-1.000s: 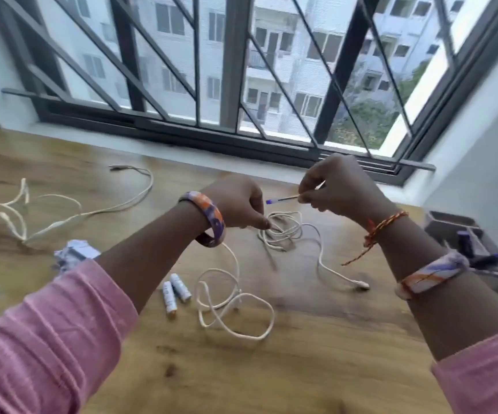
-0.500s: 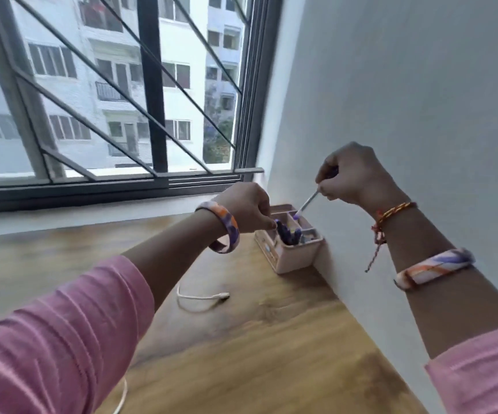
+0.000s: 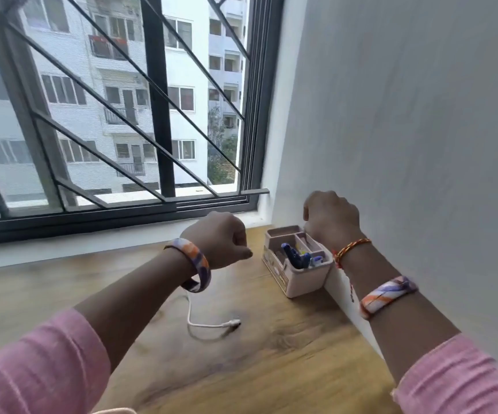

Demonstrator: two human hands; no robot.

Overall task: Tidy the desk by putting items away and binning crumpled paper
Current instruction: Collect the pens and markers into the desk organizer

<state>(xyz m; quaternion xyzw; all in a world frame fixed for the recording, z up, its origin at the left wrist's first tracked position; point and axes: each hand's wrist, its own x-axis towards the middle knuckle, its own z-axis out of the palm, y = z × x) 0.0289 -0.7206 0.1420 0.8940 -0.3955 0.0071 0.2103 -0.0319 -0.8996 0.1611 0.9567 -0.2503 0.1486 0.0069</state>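
Note:
A pale pink desk organiser (image 3: pixel 303 280) stands on the wooden desk (image 3: pixel 271 372) in the corner against the right wall. Several blue pens (image 3: pixel 297 256) stick up from its front compartment. My right hand (image 3: pixel 330 219) hovers over the organiser's far right side with the fingers curled in, and no pen shows in it. Just left of the organiser, my left hand (image 3: pixel 221 239) is held as a closed fist above the desk, with nothing visible inside. A white cable end (image 3: pixel 231 324) lies on the desk below my left wrist.
A window with dark bars (image 3: pixel 155 115) runs along the back of the desk. The grey wall (image 3: pixel 406 144) closes off the right side. Another loop of white cable (image 3: pixel 116 410) peeks in at the bottom edge.
My view swung right from the cables to the corner organiser. The pen that my right hand held over the organiser is gone from the hand, which has dropped lower beside the box.

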